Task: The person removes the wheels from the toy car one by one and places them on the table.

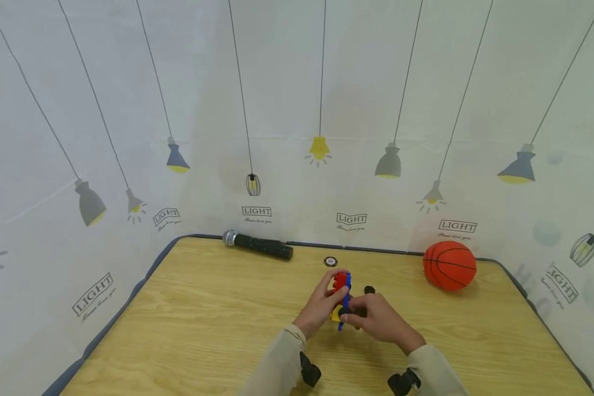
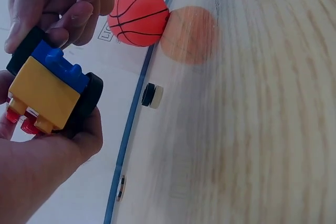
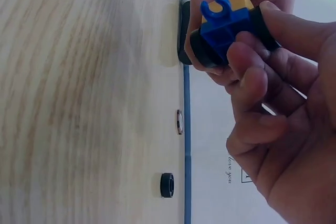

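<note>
Above the table, my left hand [image 1: 318, 309] grips a toy block vehicle [image 2: 50, 93] with a blue base and yellow and red bricks on it. Two black wheels sit at opposite sides of its blue end, and a blue hook [image 3: 216, 8] sticks out between them. My right hand [image 1: 383, 320] pinches one black wheel [image 3: 262, 27] at the vehicle's side between thumb and fingers. The red brick [image 1: 340, 281] shows beside my left fingers in the head view. My left fingers hide part of the vehicle's far end. Past my right hand, a loose black wheel [image 1: 369, 289] lies on the table.
A black microphone [image 1: 259, 246] with a silver head lies along the table's back edge. Right of it is a round black-and-white chip [image 1: 330, 262]. An orange-red toy basketball [image 1: 449, 265] rests at the back right. A lamp-patterned curtain [image 1: 287, 110] surrounds the wooden table [image 1: 203, 313].
</note>
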`<state>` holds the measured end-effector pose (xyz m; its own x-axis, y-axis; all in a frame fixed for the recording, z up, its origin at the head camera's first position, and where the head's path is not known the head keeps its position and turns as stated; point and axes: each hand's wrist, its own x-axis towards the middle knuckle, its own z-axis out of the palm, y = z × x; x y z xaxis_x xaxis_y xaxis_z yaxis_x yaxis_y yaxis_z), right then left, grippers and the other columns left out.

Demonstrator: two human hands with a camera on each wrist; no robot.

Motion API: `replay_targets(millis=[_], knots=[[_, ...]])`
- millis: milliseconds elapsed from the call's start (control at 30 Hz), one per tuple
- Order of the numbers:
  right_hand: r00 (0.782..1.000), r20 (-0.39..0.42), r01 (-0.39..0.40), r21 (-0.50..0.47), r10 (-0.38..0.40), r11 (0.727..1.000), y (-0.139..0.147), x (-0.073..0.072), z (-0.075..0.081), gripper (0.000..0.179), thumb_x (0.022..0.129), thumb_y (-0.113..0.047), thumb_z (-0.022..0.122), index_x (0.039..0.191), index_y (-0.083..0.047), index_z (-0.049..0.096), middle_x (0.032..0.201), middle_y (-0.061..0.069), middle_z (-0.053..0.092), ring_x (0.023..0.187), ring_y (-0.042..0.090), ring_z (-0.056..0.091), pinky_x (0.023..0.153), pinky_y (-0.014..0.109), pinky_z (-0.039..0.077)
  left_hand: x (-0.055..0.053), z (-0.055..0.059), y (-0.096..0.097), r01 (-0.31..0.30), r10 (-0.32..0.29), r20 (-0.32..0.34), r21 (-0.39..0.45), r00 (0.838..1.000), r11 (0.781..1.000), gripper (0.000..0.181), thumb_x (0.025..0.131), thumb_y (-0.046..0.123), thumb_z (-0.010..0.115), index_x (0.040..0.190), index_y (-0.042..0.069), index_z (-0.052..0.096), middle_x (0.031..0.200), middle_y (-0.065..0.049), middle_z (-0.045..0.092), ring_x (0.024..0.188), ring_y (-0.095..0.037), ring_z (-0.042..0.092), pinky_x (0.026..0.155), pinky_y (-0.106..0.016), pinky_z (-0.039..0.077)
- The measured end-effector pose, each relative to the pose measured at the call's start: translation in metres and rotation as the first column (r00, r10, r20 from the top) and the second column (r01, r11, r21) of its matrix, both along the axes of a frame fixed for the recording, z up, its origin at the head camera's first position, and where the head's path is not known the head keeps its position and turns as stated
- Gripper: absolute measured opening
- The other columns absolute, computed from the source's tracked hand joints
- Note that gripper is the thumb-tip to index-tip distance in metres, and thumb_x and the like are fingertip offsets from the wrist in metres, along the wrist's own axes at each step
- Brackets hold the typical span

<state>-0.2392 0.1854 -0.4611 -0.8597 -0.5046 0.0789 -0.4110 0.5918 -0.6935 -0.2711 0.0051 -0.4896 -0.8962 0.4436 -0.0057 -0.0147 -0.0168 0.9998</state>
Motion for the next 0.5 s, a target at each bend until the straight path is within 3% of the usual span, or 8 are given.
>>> replay_targets(millis=[167,333,400,500], knots=[[1.0,0.012,-0.003,-0.041,0.003,0.999,-0.0006,-0.0015,-0.0009,0.02,0.097,-0.027,0.066,0.084,-0.013,0.069,0.068,0.001,0.066,0.055,0.001,0.052,0.051,0.021,0.045,0.001,0.0029,-0.0012,0.034,-0.034,-0.022,-0.006,0.999,0.999,0.041,0.108,0.034,0.042,0.149,0.034,0.036,0.136,-0.025,0.053,0.107,-0.019,0.062,0.092,-0.034,0.05],[0.999,0.024,0.023,-0.063,-0.022,0.998,-0.0024,-0.0009,-0.0012,0.019,0.098,-0.028,0.066,0.086,-0.013,0.07,0.073,0.012,0.069,0.056,0.003,0.054,0.051,0.023,0.047,0.0021,0.0053,-0.002,0.019,-0.021,-0.052,-0.04,0.998,0.999,0.041,0.11,0.033,0.038,0.148,0.044,0.033,0.142,-0.021,0.048,0.111,-0.02,0.06,0.104,-0.045,0.048],[0.999,0.028,0.041,-0.067,-0.039,0.997,-0.0026,-0.0003,-0.0013,0.019,0.098,-0.029,0.066,0.086,-0.014,0.07,0.074,0.013,0.069,0.056,0.005,0.055,0.051,0.023,0.047,0.0017,0.0058,-0.0012,0.019,-0.022,-0.059,-0.043,0.998,0.999,0.041,0.11,0.032,0.036,0.148,0.047,0.034,0.143,-0.02,0.047,0.112,-0.02,0.059,0.104,-0.046,0.048],[0.998,0.029,0.054,-0.072,-0.052,0.996,-0.0021,0.0008,-0.0012,0.018,0.098,-0.028,0.065,0.089,-0.014,0.071,0.076,0.013,0.07,0.059,0.01,0.058,0.053,0.023,0.048,0.0007,0.0063,0.0008,0.031,-0.033,-0.061,-0.033,0.998,0.999,0.04,0.11,0.03,0.036,0.146,0.046,0.041,0.135,-0.019,0.053,0.108,-0.018,0.059,0.096,-0.039,0.052]])
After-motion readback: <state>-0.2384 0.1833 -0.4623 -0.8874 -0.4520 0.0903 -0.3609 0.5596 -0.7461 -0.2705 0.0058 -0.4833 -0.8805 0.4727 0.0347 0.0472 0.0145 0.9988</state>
